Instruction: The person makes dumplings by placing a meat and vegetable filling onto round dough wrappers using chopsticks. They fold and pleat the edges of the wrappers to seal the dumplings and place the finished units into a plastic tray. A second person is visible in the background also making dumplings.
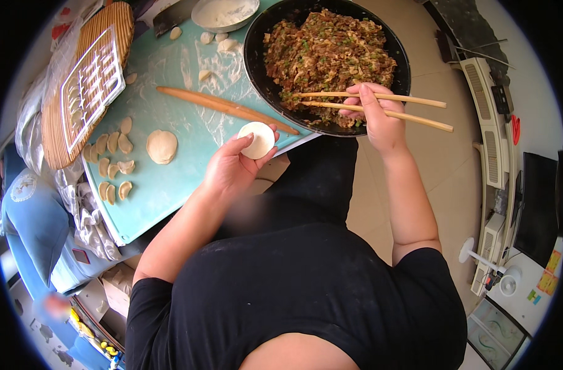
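A round white dumpling wrapper (257, 141) lies flat across the palm and fingers of my left hand (235, 161), with the thumb resting on it. My right hand (380, 117) grips a pair of wooden chopsticks (411, 106). Their tips dip into the brown and green minced filling (331, 52) heaped in a large black pan (252, 58). A tapered wooden rolling pin (226, 108) rests on the floured green board (170, 209), just beyond my left hand. Several folded dumplings (112, 142) stand in rows at the board's left, beside a stack of flat wrappers (161, 147).
At the back stand a metal bowl of flour (224, 13) and a dark cleaver blade (170, 16), with dough pieces (227, 45) nearby. A white tray of dumplings (91, 83) sits on a woven round mat (56, 132) at far left. A white fan (508, 280) stands at right.
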A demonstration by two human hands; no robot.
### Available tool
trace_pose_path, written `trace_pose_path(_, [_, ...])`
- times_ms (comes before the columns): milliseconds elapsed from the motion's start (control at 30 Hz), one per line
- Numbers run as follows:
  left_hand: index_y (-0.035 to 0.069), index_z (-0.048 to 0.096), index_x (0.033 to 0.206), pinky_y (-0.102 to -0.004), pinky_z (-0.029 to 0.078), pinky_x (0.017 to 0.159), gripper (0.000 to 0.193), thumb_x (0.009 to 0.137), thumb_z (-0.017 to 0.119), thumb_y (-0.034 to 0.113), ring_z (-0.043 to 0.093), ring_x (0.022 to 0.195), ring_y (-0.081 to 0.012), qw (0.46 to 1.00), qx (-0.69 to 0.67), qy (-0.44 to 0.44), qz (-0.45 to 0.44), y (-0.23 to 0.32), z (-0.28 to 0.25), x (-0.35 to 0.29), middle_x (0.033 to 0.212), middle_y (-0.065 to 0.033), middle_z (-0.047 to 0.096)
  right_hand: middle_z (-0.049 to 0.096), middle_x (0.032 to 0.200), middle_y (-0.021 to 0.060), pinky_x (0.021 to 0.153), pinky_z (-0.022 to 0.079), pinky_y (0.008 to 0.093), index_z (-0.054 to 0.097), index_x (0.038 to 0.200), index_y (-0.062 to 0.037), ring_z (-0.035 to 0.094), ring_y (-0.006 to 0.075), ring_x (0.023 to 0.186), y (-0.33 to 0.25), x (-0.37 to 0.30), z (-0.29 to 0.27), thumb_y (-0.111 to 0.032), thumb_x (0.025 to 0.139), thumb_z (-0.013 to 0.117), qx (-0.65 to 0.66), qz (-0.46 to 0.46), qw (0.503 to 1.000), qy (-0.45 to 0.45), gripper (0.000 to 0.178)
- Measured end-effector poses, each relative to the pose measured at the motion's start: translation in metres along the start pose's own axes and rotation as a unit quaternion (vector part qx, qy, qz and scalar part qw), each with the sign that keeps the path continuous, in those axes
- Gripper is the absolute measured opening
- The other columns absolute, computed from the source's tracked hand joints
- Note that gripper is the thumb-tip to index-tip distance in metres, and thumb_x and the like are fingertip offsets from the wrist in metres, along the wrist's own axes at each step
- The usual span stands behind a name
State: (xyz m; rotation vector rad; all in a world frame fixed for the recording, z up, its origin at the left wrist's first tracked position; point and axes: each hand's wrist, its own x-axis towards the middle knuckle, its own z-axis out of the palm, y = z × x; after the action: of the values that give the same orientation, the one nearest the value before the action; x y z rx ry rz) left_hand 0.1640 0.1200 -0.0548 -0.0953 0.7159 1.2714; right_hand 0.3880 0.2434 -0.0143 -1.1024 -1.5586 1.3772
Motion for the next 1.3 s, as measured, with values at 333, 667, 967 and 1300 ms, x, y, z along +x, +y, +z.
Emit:
trace_pose_path(333, [-0.006,0.037,0.124,-0.037,0.045,0.094,0.037,0.09,0.039,0.009,0.051,0.114,-0.0288,0.995,0.067,0.048,0.06,0.003,0.016,0.01,0.123,-0.0198,0.05,0.061,0.076,0.0103,0.059,0.053,0.0262,0.057,0.095,0.0034,0.064,0.0187,0.064,-0.011,0.002,-0.006,-0.023,0.094,0.045,0.096,0.056,0.994,0.012,0.029])
trace_pose_path(667, [-0.008,0.035,0.123,-0.0387,0.047,0.092,0.037,0.09,0.04,0.008,0.05,0.113,-0.0325,0.991,0.06,0.032,0.115,0.025,0.015,0.014,0.123,-0.0229,0.048,0.06,0.08,0.0131,0.061,0.055,0.0317,0.057,0.098,0.0049,0.064,0.0244,0.069,0.01,0.03,-0.007,-0.023,0.091,0.05,0.268,0.191,0.942,0.063,0.03])
trace_pose_path(967, [-0.007,0.035,0.125,-0.0431,0.041,0.097,0.039,0.095,0.033,0.018,0.049,0.115,-0.0327,0.99,0.063,-0.01,0.124,0.039,0.04,0.027,0.124,-0.021,0.048,0.06,0.08,0.0159,0.062,0.056,0.0337,0.054,0.096,0.0054,0.064,0.0273,0.071,-0.006,0.022,-0.021,-0.025,0.093,0.045,0.308,0.128,0.935,0.123,0.031])
trace_pose_path(1300, [-0.004,0.04,0.123,-0.0446,0.036,0.099,0.054,0.098,0.016,0.037,0.047,0.116,-0.0297,0.991,-0.002,-0.045,0.126,0.021,0.08,0.043,0.123,-0.0169,0.05,0.058,0.081,0.0122,0.059,0.052,0.0336,0.057,0.095,0.0017,0.06,0.0248,0.071,-0.038,-0.049,0.043,-0.006,0.081,0.059,-0.288,-0.459,0.841,0.013,0.017])
